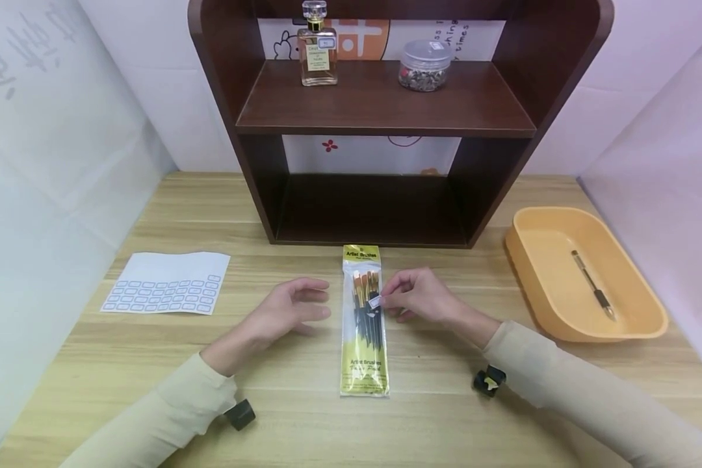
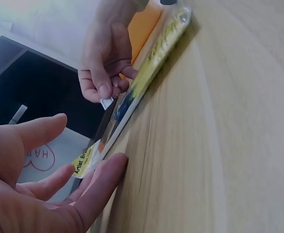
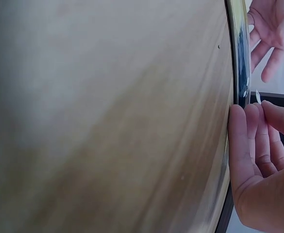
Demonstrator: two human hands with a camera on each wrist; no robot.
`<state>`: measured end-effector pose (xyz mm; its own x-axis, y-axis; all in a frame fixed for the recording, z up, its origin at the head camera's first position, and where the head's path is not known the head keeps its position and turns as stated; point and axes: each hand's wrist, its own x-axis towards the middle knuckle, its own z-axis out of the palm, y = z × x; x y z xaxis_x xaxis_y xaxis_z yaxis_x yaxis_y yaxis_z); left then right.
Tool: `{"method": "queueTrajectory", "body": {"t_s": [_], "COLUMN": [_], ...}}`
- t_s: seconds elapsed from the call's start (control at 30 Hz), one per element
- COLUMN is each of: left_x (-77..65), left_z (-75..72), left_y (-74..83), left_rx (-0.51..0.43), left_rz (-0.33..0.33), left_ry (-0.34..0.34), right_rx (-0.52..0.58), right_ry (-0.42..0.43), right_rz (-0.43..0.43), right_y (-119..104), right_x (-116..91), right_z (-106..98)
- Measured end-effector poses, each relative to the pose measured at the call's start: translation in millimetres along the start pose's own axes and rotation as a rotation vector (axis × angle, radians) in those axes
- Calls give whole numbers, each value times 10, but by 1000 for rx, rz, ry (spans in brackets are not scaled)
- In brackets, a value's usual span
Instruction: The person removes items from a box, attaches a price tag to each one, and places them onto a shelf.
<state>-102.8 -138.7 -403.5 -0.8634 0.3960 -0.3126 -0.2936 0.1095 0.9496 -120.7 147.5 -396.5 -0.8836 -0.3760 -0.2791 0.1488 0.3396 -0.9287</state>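
Observation:
A clear packet of artist brushes [image 1: 365, 374] with yellow ends lies lengthwise on the table between the hands. My right hand [image 1: 419, 296] pinches a small white label [image 1: 375, 302] with a blue border between thumb and forefinger, just over the packet's middle. In the left wrist view the label [image 2: 106, 103] sticks out past the fingertips. My left hand [image 1: 285, 311] is held to the left of the packet, fingers loosely spread, with nothing in it. To the far left lies the sheet of blue-bordered labels [image 1: 164, 292].
A dark brown shelf [image 1: 386, 123] stands behind the packet. On it are a labelled perfume bottle [image 1: 318, 58] and a clear lidded jar [image 1: 424, 68] of small metal pieces. An orange tray [image 1: 538, 286] at the right holds a pen [image 1: 592, 283]. White cloth walls the sides.

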Motion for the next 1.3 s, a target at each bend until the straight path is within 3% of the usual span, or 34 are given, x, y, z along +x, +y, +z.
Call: {"method": "queueTrajectory", "body": {"t_s": [0.1,0.43,0.67,0.9,1.07,1.3], "left_x": [4,1,44,93,147,222], "left_z": [12,21,46,55,113,233], "left_y": [12,41,39,44,18,9], "left_rx": [-42,-181,-196,-174,-135,-68], "left_rz": [-17,-89,-134,-127,-112,-120], "left_ry": [0,-115,-133,-163,-119,-6], "right_rx": [-22,-36,-37,-49,-78,-91], "right_ry": [0,-11,-18,-17,-17,-33], "right_rz": [2,17,30,30,36,20], "right_y": [-15,-70,-71,-67,-61,-21], "right_x": [1,23,52,55,52,50], "right_z": [15,74,109,101,97,98]}}
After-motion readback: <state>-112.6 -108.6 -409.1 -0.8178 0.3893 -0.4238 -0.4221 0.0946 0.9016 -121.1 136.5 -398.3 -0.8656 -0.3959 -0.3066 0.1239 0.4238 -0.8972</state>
